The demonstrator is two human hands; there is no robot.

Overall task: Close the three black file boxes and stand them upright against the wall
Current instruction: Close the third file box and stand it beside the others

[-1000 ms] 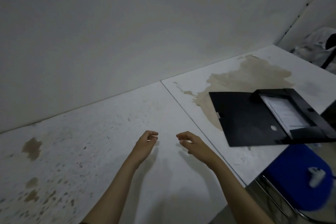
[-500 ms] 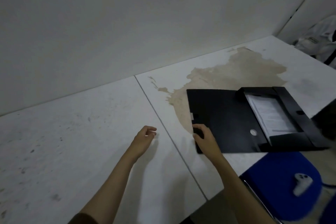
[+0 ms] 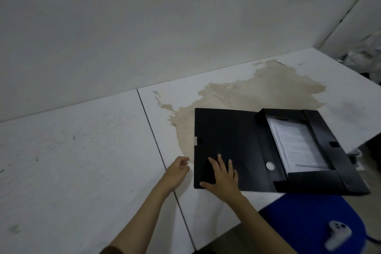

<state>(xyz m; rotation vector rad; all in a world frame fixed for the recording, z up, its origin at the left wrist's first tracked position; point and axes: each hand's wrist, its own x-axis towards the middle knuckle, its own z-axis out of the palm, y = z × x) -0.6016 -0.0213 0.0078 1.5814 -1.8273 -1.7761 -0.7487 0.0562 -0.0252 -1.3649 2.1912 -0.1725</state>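
One black file box (image 3: pixel 268 148) lies open and flat on the right part of the white surface (image 3: pixel 82 161), partly over a large tan stain (image 3: pixel 257 93). Its lid is spread out to the left, and white printed papers (image 3: pixel 296 144) rest in the tray on the right. The right hand (image 3: pixel 222 175) lies flat on the near left corner of the lid, fingers spread, gripping nothing. The left hand (image 3: pixel 177 171) hovers just left of the lid's edge, fingers loosely curled and empty. A blue chair seat (image 3: pixel 309 216) at the near right carries a white controller (image 3: pixel 338 235). The wall (image 3: pixel 144 27) rises beyond the surface's far edge.
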